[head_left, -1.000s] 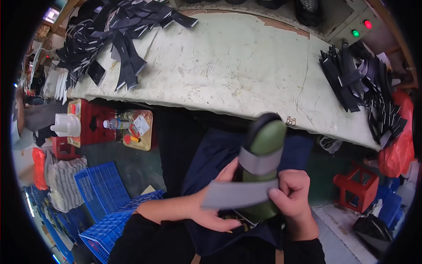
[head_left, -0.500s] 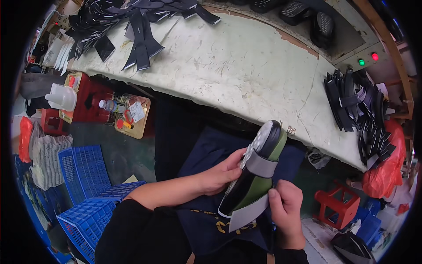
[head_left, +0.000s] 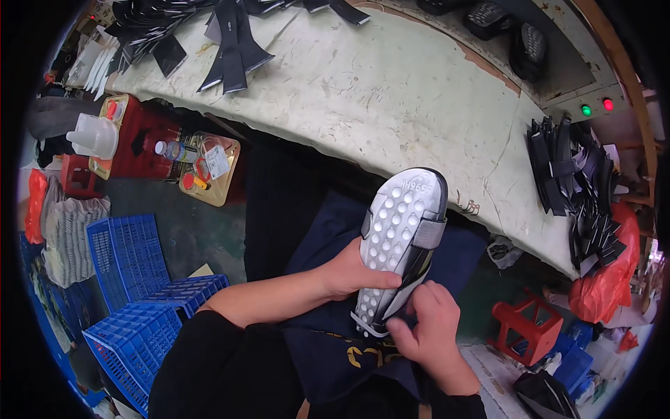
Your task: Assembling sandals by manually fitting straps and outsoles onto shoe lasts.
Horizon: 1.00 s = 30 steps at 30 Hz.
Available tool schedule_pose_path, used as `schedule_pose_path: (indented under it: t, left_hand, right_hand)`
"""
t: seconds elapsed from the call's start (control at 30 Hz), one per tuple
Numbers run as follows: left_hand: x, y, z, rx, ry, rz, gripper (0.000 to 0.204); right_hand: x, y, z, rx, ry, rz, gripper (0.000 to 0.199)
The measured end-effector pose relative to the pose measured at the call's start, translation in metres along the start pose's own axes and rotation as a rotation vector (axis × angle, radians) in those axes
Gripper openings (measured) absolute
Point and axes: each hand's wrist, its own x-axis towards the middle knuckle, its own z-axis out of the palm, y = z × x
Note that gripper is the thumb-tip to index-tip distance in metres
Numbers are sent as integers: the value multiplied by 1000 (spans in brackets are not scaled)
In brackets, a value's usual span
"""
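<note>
A shoe last (head_left: pixel 396 223) stands tilted over my lap, its silver, dimpled underside facing up and its dark side to the right. My left hand (head_left: pixel 356 271) is closed round its middle, with the thumb across the underside. A grey strap (head_left: pixel 428 233) wraps over the upper part of the last. Another grey strap (head_left: pixel 405 297) runs along the lower right side. My right hand (head_left: pixel 434 334) is at that lower strap with bent fingers and the thumb near the lower end; its fingertips are partly hidden behind the last.
A pale worktable (head_left: pixel 349 98) crosses in front, with black strips (head_left: pixel 234 49) piled at left and more strips (head_left: pixel 569 167) at right. Blue crates (head_left: pixel 139 335) stand at lower left. A red stool (head_left: pixel 528 328) and a red bag (head_left: pixel 604 279) are at right.
The last has turned over, from showing its green and black side to showing its silver underside. My right hand has shifted left, closer to its lower end.
</note>
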Motion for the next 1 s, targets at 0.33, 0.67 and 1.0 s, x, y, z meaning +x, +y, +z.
schedule_pose_path:
  t: [0.33,0.67,1.0]
  left_hand:
    - [-4,7,2,241,150,25,75]
    - [-13,-7,7,268,144,264,87]
    - [-20,-1,15,266,286,267,85]
  right_hand:
    - [10,-2,-12,-66,-144,-7,29]
    - [2,-15,-6,-47,-325,-224,29]
    - [20,-20,-1,-89,-287,-199,28]
